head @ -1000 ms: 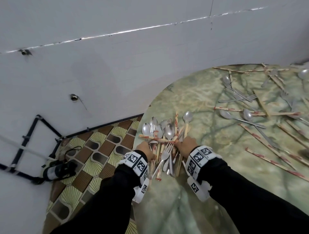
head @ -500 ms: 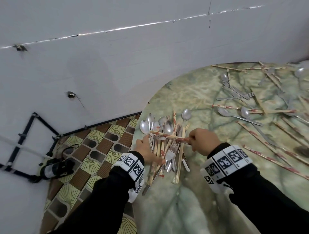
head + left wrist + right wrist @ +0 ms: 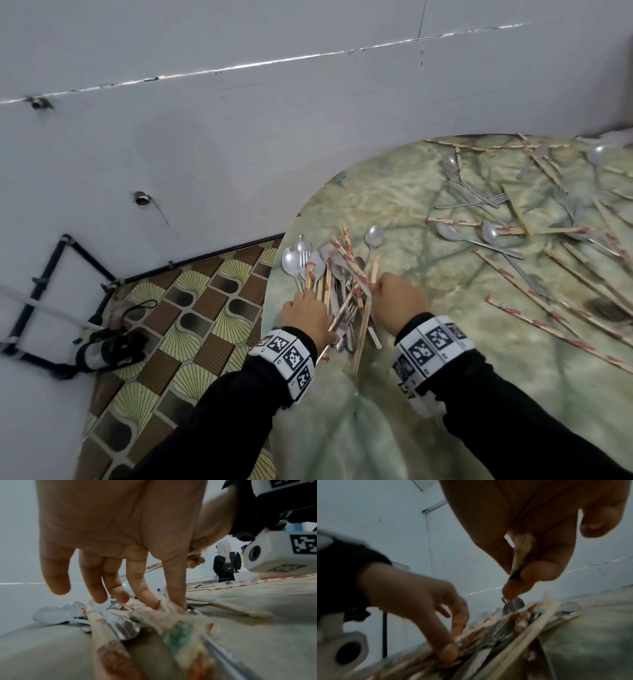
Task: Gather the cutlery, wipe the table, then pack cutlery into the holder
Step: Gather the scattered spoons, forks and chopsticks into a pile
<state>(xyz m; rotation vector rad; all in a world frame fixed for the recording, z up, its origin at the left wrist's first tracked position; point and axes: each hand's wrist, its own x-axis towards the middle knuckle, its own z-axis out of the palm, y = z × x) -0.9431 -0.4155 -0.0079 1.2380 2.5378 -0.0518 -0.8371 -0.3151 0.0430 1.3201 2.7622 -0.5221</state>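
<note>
A pile of spoons, forks and paper-wrapped chopsticks [image 3: 337, 287] lies near the left edge of the green marbled table [image 3: 445, 370]. My left hand [image 3: 305, 310] is on the pile's left side. In the left wrist view its straight fingers [image 3: 145, 595] press down on the wrapped chopsticks [image 3: 164, 612]. My right hand [image 3: 394, 296] is on the pile's right side and pinches one wrapped chopstick [image 3: 349, 265], held slanted above the pile. The right wrist view shows that chopstick [image 3: 522, 553] between thumb and fingers, with my left hand [image 3: 426, 605] on the pile [image 3: 513, 626].
More spoons [image 3: 489, 234], forks [image 3: 479, 200] and wrapped chopsticks [image 3: 548, 320] lie scattered over the table's right half. The table's rounded left edge [image 3: 274, 274] drops to a tiled floor [image 3: 191, 308] by a white wall. A person [image 3: 226, 563] stands far behind.
My right hand picked up a wrapped chopstick lying across the pile, pulled it to the right, then swung it round to lie more along the pile. The left hand stayed on the pile.
</note>
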